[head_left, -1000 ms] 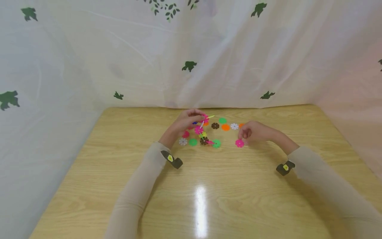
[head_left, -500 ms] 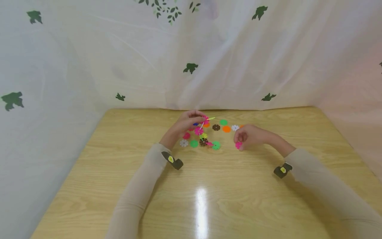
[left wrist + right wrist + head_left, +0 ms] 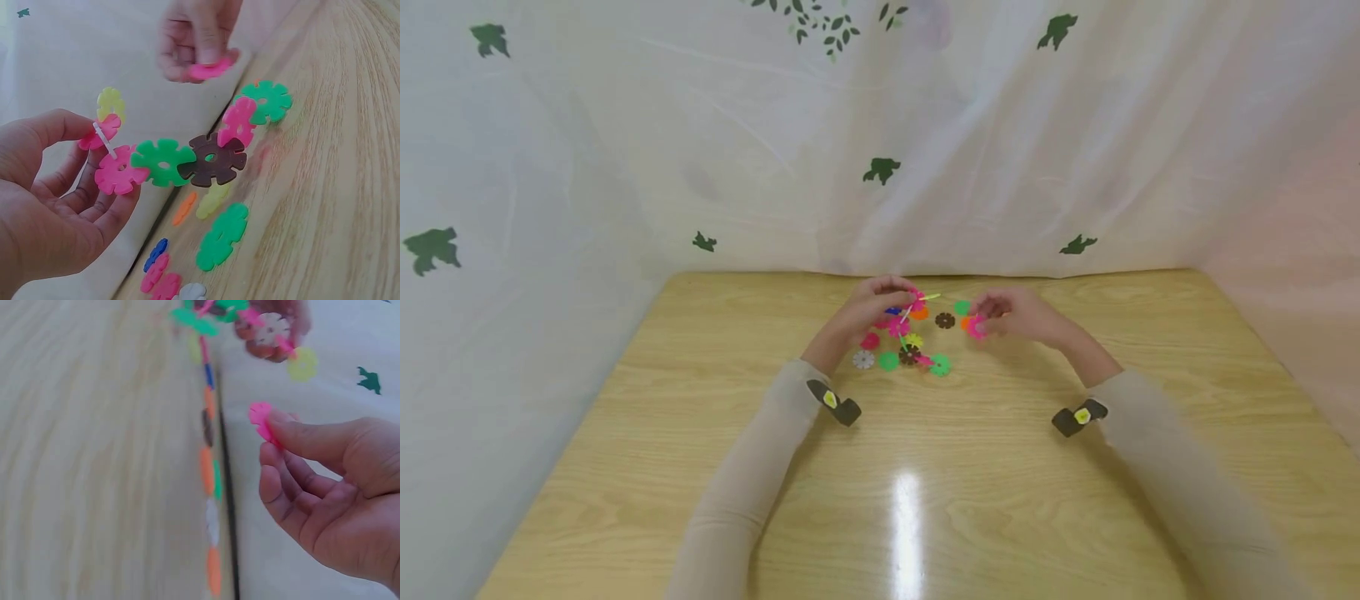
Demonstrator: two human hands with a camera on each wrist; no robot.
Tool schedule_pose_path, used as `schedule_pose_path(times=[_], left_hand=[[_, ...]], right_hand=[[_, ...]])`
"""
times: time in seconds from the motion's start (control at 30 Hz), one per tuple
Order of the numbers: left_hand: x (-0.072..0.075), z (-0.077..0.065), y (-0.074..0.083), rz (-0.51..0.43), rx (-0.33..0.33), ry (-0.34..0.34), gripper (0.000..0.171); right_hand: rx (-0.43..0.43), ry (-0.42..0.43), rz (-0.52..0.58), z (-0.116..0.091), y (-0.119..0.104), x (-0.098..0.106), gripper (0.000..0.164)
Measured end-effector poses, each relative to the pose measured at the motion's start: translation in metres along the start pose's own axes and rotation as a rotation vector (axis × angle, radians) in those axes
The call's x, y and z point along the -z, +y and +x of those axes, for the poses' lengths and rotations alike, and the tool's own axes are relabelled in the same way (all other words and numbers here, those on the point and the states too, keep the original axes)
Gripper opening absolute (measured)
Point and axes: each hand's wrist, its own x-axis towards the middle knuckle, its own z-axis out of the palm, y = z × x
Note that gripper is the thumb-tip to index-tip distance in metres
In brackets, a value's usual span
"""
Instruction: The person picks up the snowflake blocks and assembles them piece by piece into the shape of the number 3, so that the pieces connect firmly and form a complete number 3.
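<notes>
In the left wrist view my left hand (image 3: 59, 187) pinches a chain of slotted plastic snowflake discs near its end. The chain has a yellow disc (image 3: 110, 103) at the held end, then pink, white edge-on, pink, a green disc (image 3: 164, 164), a brown disc (image 3: 212, 161), a pink disc (image 3: 237, 122) and a green disc (image 3: 273, 101) at the far end. My right hand (image 3: 1022, 315) pinches a single pink snowflake disc (image 3: 259, 415) between thumb and fingertips. That disc is apart from the chain, to its right in the head view.
Loose discs lie on the wooden table (image 3: 775, 475) around the hands: a grey-white disc (image 3: 863, 359), a green disc (image 3: 889, 361), a brown disc (image 3: 945, 320) and several others. A patterned curtain (image 3: 790, 167) hangs right behind the table's back edge.
My right hand has picked up the pink disc from the table and carried it left, towards the chain. The left hand keeps its hold on the chain almost in place.
</notes>
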Motion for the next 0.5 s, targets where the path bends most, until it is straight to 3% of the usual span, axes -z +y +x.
schedule_pose_path(times=[0.27, 0.37, 0.5], left_hand=[[0.000, 0.000, 0.000, -0.021, -0.015, 0.014, 0.015], [-0.001, 0.000, 0.001, -0.025, -0.024, 0.021, 0.013], [-0.001, -0.001, 0.001, -0.026, -0.026, 0.035, 0.010]], right_hand=[[-0.077, 0.236, 0.414, 0.023, -0.024, -0.014, 0.032], [-0.075, 0.274, 0.545, 0.027, -0.025, -0.020, 0.025], [-0.088, 0.279, 0.605, 0.027, -0.021, -0.025, 0.017]])
